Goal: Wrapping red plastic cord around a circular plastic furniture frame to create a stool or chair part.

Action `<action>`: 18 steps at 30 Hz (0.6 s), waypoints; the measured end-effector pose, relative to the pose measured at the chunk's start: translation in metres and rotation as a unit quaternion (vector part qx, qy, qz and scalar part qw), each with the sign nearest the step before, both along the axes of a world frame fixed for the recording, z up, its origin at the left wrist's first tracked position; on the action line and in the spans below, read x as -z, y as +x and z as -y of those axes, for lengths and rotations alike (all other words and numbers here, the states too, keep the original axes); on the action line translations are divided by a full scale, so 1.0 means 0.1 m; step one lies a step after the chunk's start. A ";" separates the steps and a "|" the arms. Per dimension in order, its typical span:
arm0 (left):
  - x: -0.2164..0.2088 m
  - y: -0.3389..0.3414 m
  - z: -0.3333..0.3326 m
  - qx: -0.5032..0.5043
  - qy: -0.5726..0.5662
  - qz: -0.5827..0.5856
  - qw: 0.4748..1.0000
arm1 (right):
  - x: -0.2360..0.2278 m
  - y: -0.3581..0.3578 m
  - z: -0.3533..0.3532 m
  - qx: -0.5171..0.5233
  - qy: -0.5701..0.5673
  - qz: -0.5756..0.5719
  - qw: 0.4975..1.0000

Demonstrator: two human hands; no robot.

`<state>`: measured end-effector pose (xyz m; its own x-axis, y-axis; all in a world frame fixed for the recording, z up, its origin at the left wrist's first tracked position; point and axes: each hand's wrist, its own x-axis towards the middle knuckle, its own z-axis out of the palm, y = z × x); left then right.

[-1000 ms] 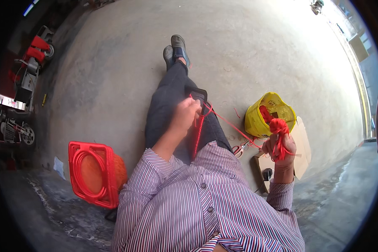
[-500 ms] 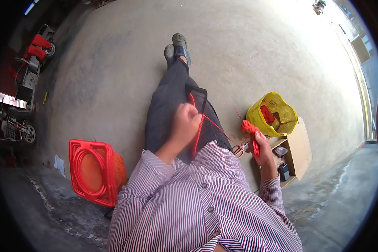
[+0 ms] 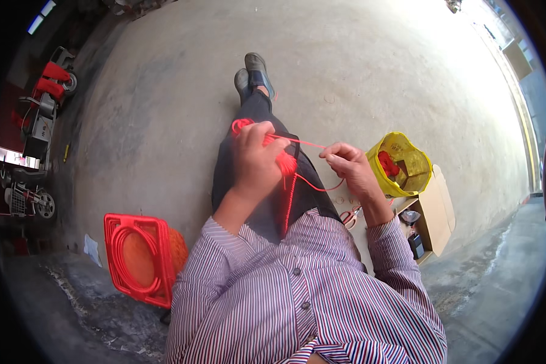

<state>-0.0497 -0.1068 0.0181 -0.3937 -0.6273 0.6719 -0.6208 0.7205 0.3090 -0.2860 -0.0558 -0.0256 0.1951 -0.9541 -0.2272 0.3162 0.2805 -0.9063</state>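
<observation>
Over my lap, my left hand [image 3: 256, 159] is closed around a bundle of red cord [image 3: 287, 164], with loops showing beyond its fingers. A strand stretches from the bundle to my right hand [image 3: 352, 168], which pinches it between thumb and fingers. Another length of the cord sags between my right hand and the lap. On my thighs rests a black frame [image 3: 294, 141], mostly hidden behind my left hand and the cord. A red cord-wrapped strip [image 3: 289, 207] runs from near it toward my shirt. Scissors [image 3: 349, 217] lie on the floor by my right thigh.
A yellow basket [image 3: 432, 173] holding red cord stands at my right, beside an opened cardboard box [image 3: 438, 209] with small items inside. At my left are several red cord-wrapped frames [image 3: 110, 242] against an orange round object [image 3: 177, 249]. Wheeled vehicles [image 3: 42, 130] stand far left.
The red cord bundle has passed from my right hand to my left. My right hand has moved up and inward and now pulls a strand taut.
</observation>
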 end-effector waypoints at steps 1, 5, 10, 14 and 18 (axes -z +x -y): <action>0.11 0.00 0.10 -0.001 -0.004 0.001 1.000 | 0.03 0.08 0.12 0.002 -0.118 -0.164 0.979; 0.42 -0.12 0.22 -0.044 0.133 0.187 0.972 | 0.00 0.43 0.24 -0.035 -0.263 -0.508 0.820; 0.45 -0.19 0.07 0.007 0.178 -0.023 0.984 | 0.07 0.42 0.23 0.044 -0.307 -0.503 0.806; 0.42 -0.01 -0.23 0.046 0.220 -0.092 0.970 | -0.43 0.11 -0.12 0.093 -0.263 -0.442 0.853; 0.61 -0.03 -0.46 0.064 0.472 -0.185 0.859 | -0.84 -0.02 -0.51 -0.069 -0.312 -0.009 0.948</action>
<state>-0.0528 -0.0610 -0.0431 -0.3686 -0.9294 -0.0192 -0.2884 0.0947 0.9528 -0.2876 -0.0045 0.0581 0.3301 -0.8694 0.3678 0.2985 -0.2735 -0.9144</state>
